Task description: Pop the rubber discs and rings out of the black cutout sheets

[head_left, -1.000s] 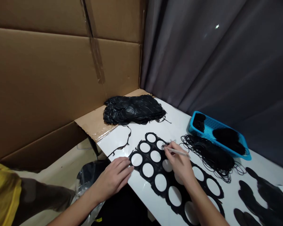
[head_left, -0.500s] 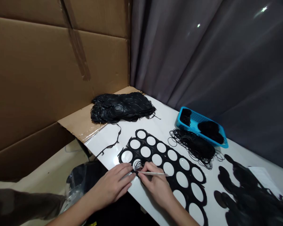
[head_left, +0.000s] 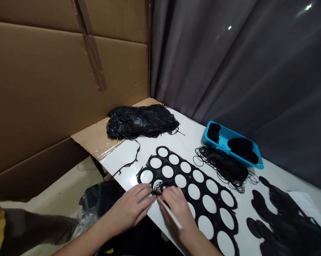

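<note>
A black rubber sheet (head_left: 200, 185) punched with rows of round holes lies flat on the white table (head_left: 187, 138). My left hand (head_left: 131, 208) rests at the sheet's near left corner, fingers close together and pressing down on its edge. My right hand (head_left: 176, 204) is right beside it, closed round a thin pale stick (head_left: 169, 213) and pinching some thin black rings (head_left: 159, 185) at the sheet's edge.
A stack of black punched sheets (head_left: 143, 121) sits at the back on a cardboard flap. A blue basket (head_left: 231, 144) with black pieces stands at the right, a heap of thin black rings (head_left: 224, 167) in front of it. Black discs (head_left: 280, 220) lie at the near right. Cardboard walls and a grey curtain enclose the table.
My right hand came back from the far end of the sheet to its near left corner beside my left hand, and the stick swung round to point towards me.
</note>
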Available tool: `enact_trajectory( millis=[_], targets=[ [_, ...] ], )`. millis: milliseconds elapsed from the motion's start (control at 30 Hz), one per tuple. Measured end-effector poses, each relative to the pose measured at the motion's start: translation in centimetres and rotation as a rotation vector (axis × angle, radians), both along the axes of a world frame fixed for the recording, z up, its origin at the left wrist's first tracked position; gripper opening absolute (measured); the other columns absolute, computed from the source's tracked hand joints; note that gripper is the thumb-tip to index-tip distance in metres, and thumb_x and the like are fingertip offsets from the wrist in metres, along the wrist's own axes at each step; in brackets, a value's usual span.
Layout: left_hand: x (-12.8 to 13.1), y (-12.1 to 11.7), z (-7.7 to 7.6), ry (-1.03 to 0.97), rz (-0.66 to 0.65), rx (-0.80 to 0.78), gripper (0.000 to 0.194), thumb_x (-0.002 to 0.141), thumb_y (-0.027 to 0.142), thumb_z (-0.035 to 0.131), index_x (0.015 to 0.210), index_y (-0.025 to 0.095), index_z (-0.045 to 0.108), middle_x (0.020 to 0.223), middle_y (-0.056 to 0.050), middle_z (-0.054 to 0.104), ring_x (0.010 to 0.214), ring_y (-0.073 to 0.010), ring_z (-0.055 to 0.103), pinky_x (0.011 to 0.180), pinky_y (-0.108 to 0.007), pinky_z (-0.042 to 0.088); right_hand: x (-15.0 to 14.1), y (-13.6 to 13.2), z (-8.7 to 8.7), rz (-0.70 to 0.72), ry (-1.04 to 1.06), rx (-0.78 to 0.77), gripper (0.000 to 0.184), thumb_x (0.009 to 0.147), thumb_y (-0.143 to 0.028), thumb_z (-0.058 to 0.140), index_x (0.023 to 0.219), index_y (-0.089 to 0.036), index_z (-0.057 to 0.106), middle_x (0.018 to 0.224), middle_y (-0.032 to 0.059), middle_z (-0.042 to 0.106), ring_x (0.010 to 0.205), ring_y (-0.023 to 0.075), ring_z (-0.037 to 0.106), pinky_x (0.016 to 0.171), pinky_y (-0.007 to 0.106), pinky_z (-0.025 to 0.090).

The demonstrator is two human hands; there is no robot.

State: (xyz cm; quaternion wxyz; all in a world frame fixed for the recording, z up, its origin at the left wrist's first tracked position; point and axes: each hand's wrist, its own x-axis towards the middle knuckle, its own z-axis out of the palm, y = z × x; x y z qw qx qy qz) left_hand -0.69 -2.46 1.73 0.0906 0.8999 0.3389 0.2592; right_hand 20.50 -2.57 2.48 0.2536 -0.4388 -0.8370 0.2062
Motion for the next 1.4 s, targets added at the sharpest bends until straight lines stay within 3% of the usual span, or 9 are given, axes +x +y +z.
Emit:
enact_trajectory(
  millis=[133, 300, 400, 533, 700, 867, 1000, 1200, 1400],
  targets=[
    [0.0, 0.1, 0.1, 0.0, -0.009, 0.0, 0.025, 0.098, 0.012, 0.049, 0.12, 0.015, 0.06, 0.109, -0.012, 0.065, 0.115, -0.027, 0.059, 0.099, -0.042, 0.053, 0.1, 1.1, 0.3, 0.0, -0.12, 0.244, 0.024, 0.087, 0.001, 0.041, 0.089, -0.021, 0.052, 0.093, 0.008, 0.063, 0.085, 0.025, 0.053, 0.079, 0.04, 0.036],
    [0.0, 0.4, 0.1, -0.006, -0.011, 0.001, 0.027, 0.099, 0.012, 0.049, 0.123, 0.017, 0.06, 0.109, -0.012, 0.065, 0.113, -0.0265, 0.058, 0.097, -0.041, 0.053, 5.2, 7.4, 2.2, -0.432, 0.017, 0.151, 0.018, 0.092, -0.02, 0.046, 0.075, -0.025, 0.044, 0.075, 0.0049, 0.054, 0.078, 0.0267, 0.05, 0.075, 0.04, 0.034],
    [-0.2, 0.4, 0.1, -0.004, -0.02, -0.007, 0.027, 0.099, 0.013, 0.049, 0.124, 0.016, 0.059, 0.11, -0.012, 0.065, 0.115, -0.0269, 0.058, 0.098, -0.042, 0.052, 8.9, 9.2, 2.7, -0.568, 0.071, 0.086, 0.024, 0.096, -0.029, 0.046, 0.072, -0.025, 0.04, 0.071, 0.0044, 0.053, 0.072, 0.0251, 0.05, 0.071, 0.04, 0.035],
    [-0.2, 0.4, 0.6, -0.012, -0.005, -0.049, 0.024, 0.099, 0.014, 0.051, 0.121, 0.017, 0.061, 0.111, -0.012, 0.063, 0.113, -0.0266, 0.059, 0.095, -0.042, 0.053, 11.2, 7.5, 2.6, -0.607, 0.177, -0.103, 0.028, 0.094, -0.038, 0.054, 0.071, -0.025, 0.045, 0.065, 0.0005, 0.056, 0.063, 0.02, 0.054, 0.062, 0.033, 0.04],
    [1.4, 0.5, 1.6, 0.002, -0.096, -0.035, 0.028, 0.098, 0.015, 0.053, 0.126, 0.017, 0.06, 0.118, -0.013, 0.063, 0.117, -0.0268, 0.059, 0.1, -0.041, 0.052, 10.6, 4.2, 2.8, -0.594, 0.782, -0.692, 0.041, 0.08, -0.046, 0.075, 0.07, -0.023, 0.042, 0.078, 0.0017, 0.066, 0.052, 0.0111, 0.049, 0.049, 0.025, 0.036],
    [3.2, 0.4, 1.5, 0.059, -0.168, -0.015, 0.03, 0.099, 0.018, 0.054, 0.129, 0.017, 0.059, 0.121, -0.013, 0.065, 0.121, -0.0278, 0.058, 0.101, -0.042, 0.053, 7.9, 1.8, 2.8, -0.509, 0.993, -0.897, 0.043, 0.074, -0.046, 0.081, 0.073, -0.022, 0.045, 0.093, 0.0061, 0.069, 0.076, 0.0194, 0.068, 0.048, 0.023, 0.043],
    [3.4, 0.4, 1.4, 0.063, -0.165, -0.002, 0.03, 0.099, 0.017, 0.053, 0.128, 0.016, 0.059, 0.12, -0.013, 0.065, 0.12, -0.0275, 0.058, 0.1, -0.042, 0.053, 5.5, -0.1, 2.2, -0.374, 0.826, -0.838, 0.031, 0.085, -0.044, 0.069, 0.076, -0.022, 0.049, 0.092, 0.0053, 0.069, 0.08, 0.0192, 0.067, 0.069, 0.029, 0.052],
    [3.1, 0.3, 1.1, 0.084, -0.178, -0.011, 0.032, 0.099, 0.016, 0.054, 0.13, 0.016, 0.059, 0.124, -0.014, 0.064, 0.123, -0.0279, 0.057, 0.102, -0.042, 0.052, 4.4, -1.8, 1.4, -0.307, 0.368, -0.477, 0.024, 0.094, -0.033, 0.053, 0.073, -0.023, 0.048, 0.075, 0.0003, 0.06, 0.073, 0.0184, 0.057, 0.068, 0.029, 0.044],
    [2.8, 0.4, 1.2, 0.072, -0.191, -0.083, 0.032, 0.098, 0.014, 0.054, 0.129, 0.017, 0.058, 0.125, -0.014, 0.064, 0.124, -0.0292, 0.056, 0.105, -0.046, 0.05, 4.9, -1.9, 1.2, -0.308, 0.436, -0.525, 0.023, 0.094, -0.034, 0.054, 0.075, -0.022, 0.05, 0.08, 0.002, 0.062, 0.079, 0.0195, 0.059, 0.074, 0.03, 0.045]
  ],
)
